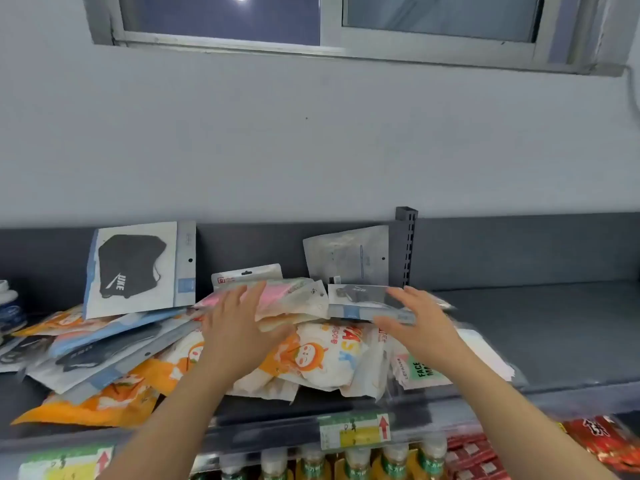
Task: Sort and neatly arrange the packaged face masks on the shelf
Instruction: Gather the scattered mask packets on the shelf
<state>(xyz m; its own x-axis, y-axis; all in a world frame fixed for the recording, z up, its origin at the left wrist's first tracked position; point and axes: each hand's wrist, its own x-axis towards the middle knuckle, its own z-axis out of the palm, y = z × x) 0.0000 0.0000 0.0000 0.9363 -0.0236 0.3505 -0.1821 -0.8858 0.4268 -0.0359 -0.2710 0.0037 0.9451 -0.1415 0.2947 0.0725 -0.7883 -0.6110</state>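
A loose heap of packaged face masks covers the dark grey shelf (pixel 540 327). A black-mask pack (pixel 135 268) leans upright against the back panel at left, and a clear grey pack (pixel 349 259) leans at the back centre. Orange-and-white cartoon packs (pixel 322 355) lie in front. My left hand (pixel 239 323) lies flat with straight fingers on a pink mask pack (pixel 294 296). My right hand (pixel 419 320) holds the right end of a flat grey-and-black pack (pixel 360 301), thumb under its front edge, fingers over the top.
A slotted upright post (pixel 407 244) divides the shelf; the part to its right is bare. Blue-white containers (pixel 8 306) stand at far left. Below the shelf edge with price tags (pixel 353 431) are bottles (pixel 311 462) and red packets (pixel 595 445).
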